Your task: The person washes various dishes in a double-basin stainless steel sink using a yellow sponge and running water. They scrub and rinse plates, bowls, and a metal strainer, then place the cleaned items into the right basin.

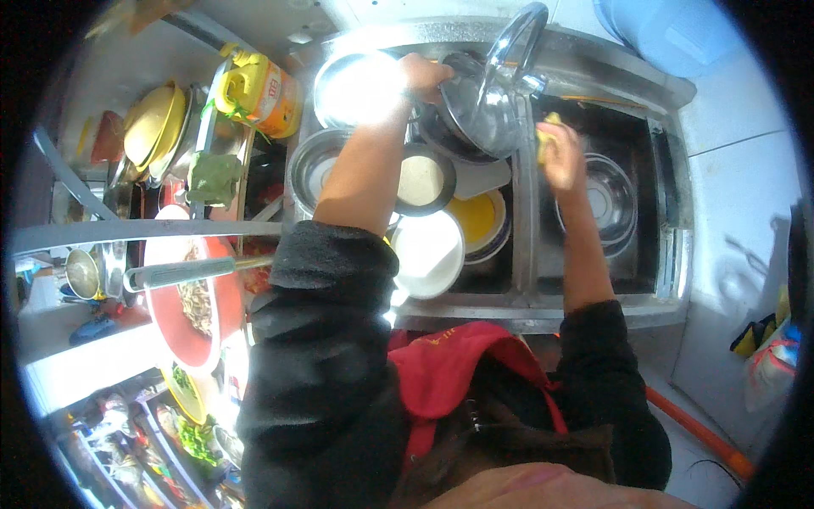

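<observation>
My left hand (425, 77) grips the rim of a metal bowl (486, 111), which tilts beneath the curved chrome faucet (509, 38) over the left basin. A yellow cloth or sponge (545, 143) is held in my right hand (565, 156) above the right basin. Below that hand a metal bowl (620, 197) sits in the basin. The left basin holds a white bowl (429, 257), a yellow-centred bowl (474, 219) and a dark-rimmed round dish (423, 181). Two more metal vessels stand at its left, one metal bowl (308, 168) and one glaring in bright light (356, 89).
A yellow oil jug (257, 95) and stacked yellow bowls (152, 130) stand left of the sink. A red basin (191, 299) with food lies under a metal bar (152, 235). The sink's metal divider (524, 223) runs between my hands. A blue tub (677, 32) is at upper right.
</observation>
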{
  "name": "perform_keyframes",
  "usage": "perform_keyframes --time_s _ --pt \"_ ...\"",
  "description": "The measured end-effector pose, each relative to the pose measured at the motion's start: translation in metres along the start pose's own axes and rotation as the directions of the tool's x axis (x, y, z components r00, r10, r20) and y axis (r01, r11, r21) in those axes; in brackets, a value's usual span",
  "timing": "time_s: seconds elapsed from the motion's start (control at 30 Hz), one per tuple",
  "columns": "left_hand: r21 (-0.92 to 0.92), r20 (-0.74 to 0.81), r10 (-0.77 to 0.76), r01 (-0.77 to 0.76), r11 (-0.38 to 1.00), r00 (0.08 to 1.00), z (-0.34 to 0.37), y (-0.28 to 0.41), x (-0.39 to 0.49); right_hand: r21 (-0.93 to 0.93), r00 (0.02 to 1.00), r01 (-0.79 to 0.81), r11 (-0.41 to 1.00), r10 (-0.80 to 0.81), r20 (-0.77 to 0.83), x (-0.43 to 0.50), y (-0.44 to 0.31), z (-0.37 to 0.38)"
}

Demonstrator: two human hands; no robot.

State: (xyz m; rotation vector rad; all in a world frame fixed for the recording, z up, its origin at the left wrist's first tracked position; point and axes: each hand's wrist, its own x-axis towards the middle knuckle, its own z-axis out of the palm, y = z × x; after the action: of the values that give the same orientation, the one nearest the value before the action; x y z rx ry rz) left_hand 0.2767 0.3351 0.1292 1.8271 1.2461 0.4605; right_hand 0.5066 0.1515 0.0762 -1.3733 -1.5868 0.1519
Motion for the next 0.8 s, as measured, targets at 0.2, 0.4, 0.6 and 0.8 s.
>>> perform_keyframes --time_s 0.2,0.4,0.6,0.8 --pt "-0.134 -0.188 -0.229 0.206 0.969 0.955 0.026 -0.023 -0.030 0.360 0.884 -0.443 0.821 0.334 0.327 0.023 -0.061 0.065" --pt "-0.145 -0.351 -0.195 0.152 0.978 0.916 0.047 -0.041 -0.035 0.270 0.711 -0.430 0.862 0.139 0.689 -0.001 -0.060 0.077" --pt "-0.274 -0.161 -0.100 0.053 0.960 0.982 0.063 -0.055 -0.061 -0.271 0.516 -0.147 0.951 0.308 0.799 0.019 0.008 0.073" --pt "-0.936 0.016 -0.297 0.118 0.331 0.955 0.070 -0.029 -0.125 -0.189 0.811 -0.286 0.939 0.342 0.475 0.061 -0.033 0.124"
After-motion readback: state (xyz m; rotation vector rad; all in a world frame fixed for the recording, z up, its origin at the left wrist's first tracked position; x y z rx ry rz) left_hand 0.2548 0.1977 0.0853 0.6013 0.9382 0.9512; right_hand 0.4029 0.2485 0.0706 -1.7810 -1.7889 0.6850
